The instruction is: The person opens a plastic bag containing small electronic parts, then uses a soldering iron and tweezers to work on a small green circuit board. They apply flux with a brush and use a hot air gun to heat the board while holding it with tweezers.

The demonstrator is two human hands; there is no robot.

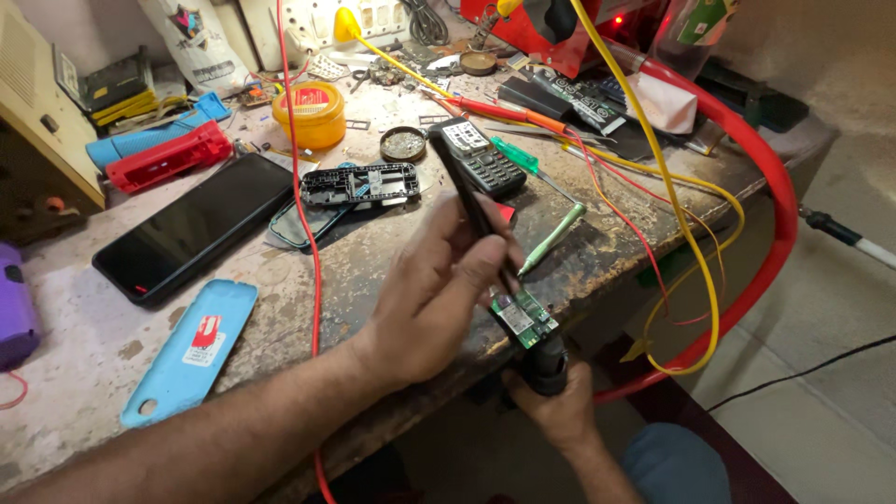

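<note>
step: mid-probe on board | left hand [429, 299] pinching dark tool [467, 187] onto green circuit board [525, 317] | right hand [551, 406] gripping board's base off table [392, 271] front edge | next: needs steady tip, I'd guess

The counter [392, 271] looks like rough, worn stone or concrete, stained dark and chipped along its near edge. On its left lies a smartphone [191, 229] with a glossy black glass face, and nearer, a light blue phone cover [187, 355] of smooth matt plastic. The far jar [309, 114] is shiny yellow plastic. The red hose [770, 187] on the right is smooth and glossy. The small circuit board [525, 317] has a matt green surface with dull metal parts. The screwdriver [551, 240] handle is translucent green plastic.
</note>
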